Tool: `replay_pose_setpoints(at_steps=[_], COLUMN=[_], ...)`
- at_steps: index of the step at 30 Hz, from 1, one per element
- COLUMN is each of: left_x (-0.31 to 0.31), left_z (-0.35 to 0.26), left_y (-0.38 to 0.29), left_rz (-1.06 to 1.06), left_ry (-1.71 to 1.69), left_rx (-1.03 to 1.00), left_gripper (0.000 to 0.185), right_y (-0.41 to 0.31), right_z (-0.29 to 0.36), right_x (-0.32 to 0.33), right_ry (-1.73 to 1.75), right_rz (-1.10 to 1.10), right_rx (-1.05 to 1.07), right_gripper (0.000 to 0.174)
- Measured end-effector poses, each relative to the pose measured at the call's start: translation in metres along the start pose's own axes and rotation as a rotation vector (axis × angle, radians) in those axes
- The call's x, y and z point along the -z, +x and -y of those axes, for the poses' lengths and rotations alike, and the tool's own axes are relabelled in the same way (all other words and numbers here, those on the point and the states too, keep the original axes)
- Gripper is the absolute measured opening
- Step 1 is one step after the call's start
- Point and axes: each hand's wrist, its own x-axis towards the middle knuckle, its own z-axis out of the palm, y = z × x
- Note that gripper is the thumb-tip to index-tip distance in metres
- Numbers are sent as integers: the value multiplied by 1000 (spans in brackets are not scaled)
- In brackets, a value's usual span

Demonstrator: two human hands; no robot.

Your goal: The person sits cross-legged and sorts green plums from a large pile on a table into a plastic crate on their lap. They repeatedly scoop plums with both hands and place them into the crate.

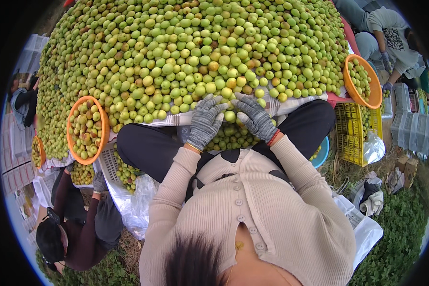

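A large heap of green jujube-like fruit [186,53] lies on a cloth [177,119] before me, some of it with brown patches. My left hand [205,121], in a grey knit glove with bare fingertips, is at the heap's near edge, fingers spread over the fruit. Close by on the right, my right hand [254,116], gloved alike, reaches to the same edge, its fingers apart. A few fruits [230,116] lie between the hands; whether the fingers touch them I cannot tell. More fruit [232,136] lies lower, between my hands and my lap.
Orange baskets of fruit stand left [105,123] and right [346,77]. A white crate [109,161] with fruit and plastic is at lower left, a yellow crate [348,134] and blue basin [327,152] at right. Co-workers sit at lower left [75,236], far left and upper right [393,39].
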Motion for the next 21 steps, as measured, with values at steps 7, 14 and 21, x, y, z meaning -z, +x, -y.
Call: replay_pose_setpoints(at_steps=[7, 14, 21], left_x=[12, 14, 23], left_z=[32, 33, 28], left_y=[-34, -12, -16], left_rz=[-419, -237, 31], left_ry=[-125, 108, -339], left_rx=[393, 255, 322], left_gripper=[46, 50, 37], right_y=[70, 75, 29], right_z=[-20, -2, 11], right_x=[5, -38, -41], right_ry=[-271, -253, -168], right_rz=[-238, -133, 27], right_rx=[-125, 42, 90], right_gripper=[38, 38, 38])
